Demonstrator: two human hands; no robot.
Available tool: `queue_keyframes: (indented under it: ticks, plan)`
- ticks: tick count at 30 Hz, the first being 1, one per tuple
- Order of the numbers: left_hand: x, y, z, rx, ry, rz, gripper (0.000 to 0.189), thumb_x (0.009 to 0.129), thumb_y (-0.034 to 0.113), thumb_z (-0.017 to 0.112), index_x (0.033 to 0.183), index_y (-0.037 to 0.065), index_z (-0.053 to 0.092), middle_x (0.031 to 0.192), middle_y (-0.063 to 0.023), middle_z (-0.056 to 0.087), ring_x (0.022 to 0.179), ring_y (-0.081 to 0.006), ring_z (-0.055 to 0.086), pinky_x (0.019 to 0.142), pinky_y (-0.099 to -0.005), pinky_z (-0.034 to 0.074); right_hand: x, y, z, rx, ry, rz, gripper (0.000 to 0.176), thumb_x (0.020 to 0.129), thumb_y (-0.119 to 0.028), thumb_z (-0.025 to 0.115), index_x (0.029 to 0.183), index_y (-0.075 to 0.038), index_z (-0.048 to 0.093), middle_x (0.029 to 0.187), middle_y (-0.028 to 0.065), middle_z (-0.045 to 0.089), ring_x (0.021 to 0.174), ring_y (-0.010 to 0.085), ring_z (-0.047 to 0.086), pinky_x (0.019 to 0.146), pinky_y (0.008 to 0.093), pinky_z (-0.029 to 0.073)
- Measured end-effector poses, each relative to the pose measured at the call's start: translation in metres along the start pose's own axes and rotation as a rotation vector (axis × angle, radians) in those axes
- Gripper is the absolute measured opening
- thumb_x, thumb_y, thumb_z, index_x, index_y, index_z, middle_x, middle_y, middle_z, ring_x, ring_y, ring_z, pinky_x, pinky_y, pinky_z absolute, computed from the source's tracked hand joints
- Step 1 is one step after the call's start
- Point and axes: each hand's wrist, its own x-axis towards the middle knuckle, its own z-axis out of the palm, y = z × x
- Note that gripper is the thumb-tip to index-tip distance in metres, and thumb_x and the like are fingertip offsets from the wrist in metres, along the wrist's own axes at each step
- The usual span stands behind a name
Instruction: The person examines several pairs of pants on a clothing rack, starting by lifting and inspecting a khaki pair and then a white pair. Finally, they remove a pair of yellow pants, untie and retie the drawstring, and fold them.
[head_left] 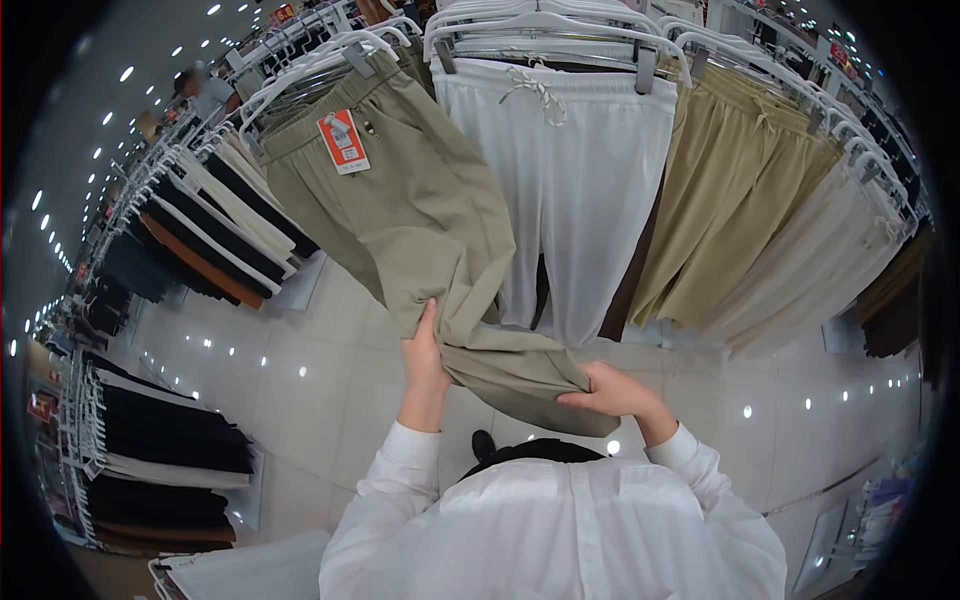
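Observation:
Olive-green trousers [400,200] hang by their waistband from a white clip hanger [340,50], with an orange and white tag [344,141] near the waist. My left hand [426,352] grips the fabric around the knee, thumb on top and fingers hidden behind the cloth. Nearer the hem, my right hand [610,390] pinches the same trousers, so the lower leg is drawn out sideways to the right between both hands. Just behind hang white trousers [550,150] with a drawstring, touching neither hand.
Khaki trousers [740,170] and cream trousers [810,270] hang to the right. Racks of dark, white and brown trousers [215,220] line the left, with black trousers [165,420] lower down. A person [208,95] stands far back left. Shiny tiled floor [300,370] lies below.

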Motion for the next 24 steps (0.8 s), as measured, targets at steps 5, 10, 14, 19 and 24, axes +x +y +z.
queue_keyframes:
  ticks: [5, 10, 14, 19, 24]
  plan:
    - [0.001, -0.003, -0.001, 0.012, 0.045, 0.061, 0.037, 0.087, 0.014, 0.052, 0.120, 0.001, 0.042, 0.116, -0.0100, 0.050, 0.100, -0.0211, 0.053, 0.083, -0.0337, 0.045, -0.015, 0.020, -0.024, 0.069, 0.058, 0.119, 0.023, 0.079, -0.012, 0.058, 0.097, 0.004, 0.057, 0.077, 0.0077, 0.061, 0.071, 0.0093, 0.050, 0.066, 0.0265, 0.043]
    - [0.006, -0.012, -0.012, 0.032, 0.103, 0.021, 0.039, 0.087, 0.012, 0.053, 0.121, 0.000, 0.040, 0.117, -0.0117, 0.049, 0.102, -0.0227, 0.052, 0.082, -0.0348, 0.046, -0.006, 0.033, -0.026, 0.111, 0.191, 0.009, 0.020, 0.080, -0.010, 0.056, 0.095, 0.003, 0.057, 0.075, 0.0061, 0.059, 0.069, 0.0091, 0.049, 0.065, 0.0260, 0.042]
    - [0.022, -0.020, -0.027, 0.085, 0.129, 0.025, 0.041, 0.086, 0.010, 0.054, 0.122, -0.001, 0.039, 0.118, -0.0123, 0.048, 0.102, -0.0228, 0.052, 0.083, -0.0340, 0.046, 0.004, 0.027, -0.035, 0.063, 0.155, 0.039, 0.021, 0.080, -0.012, 0.057, 0.095, 0.002, 0.056, 0.074, 0.0076, 0.059, 0.068, 0.0103, 0.050, 0.064, 0.0257, 0.042]
    - [0.061, -0.028, -0.046, 0.323, 0.082, 0.058, 0.045, 0.084, 0.014, 0.057, 0.121, -0.004, 0.039, 0.117, -0.0122, 0.049, 0.103, -0.0227, 0.051, 0.085, -0.0341, 0.044, 0.021, 0.020, -0.061, 0.037, 0.190, 0.037, 0.023, 0.078, -0.014, 0.059, 0.097, -0.001, 0.057, 0.073, 0.0089, 0.059, 0.064, 0.0150, 0.053, 0.066, 0.0275, 0.042]
    - [0.114, -0.002, -0.063, 1.291, -0.289, -0.026, 0.033, 0.077, 0.016, 0.064, 0.104, 0.000, 0.056, 0.098, -0.0131, 0.060, 0.092, -0.0218, 0.057, 0.079, -0.0349, 0.044, 0.037, 0.004, -0.135, -0.445, 0.684, -0.054, 0.026, 0.078, -0.011, 0.059, 0.103, -0.005, 0.058, 0.099, 0.0082, 0.058, 0.095, 0.0194, 0.053, 0.081, 0.0297, 0.041]
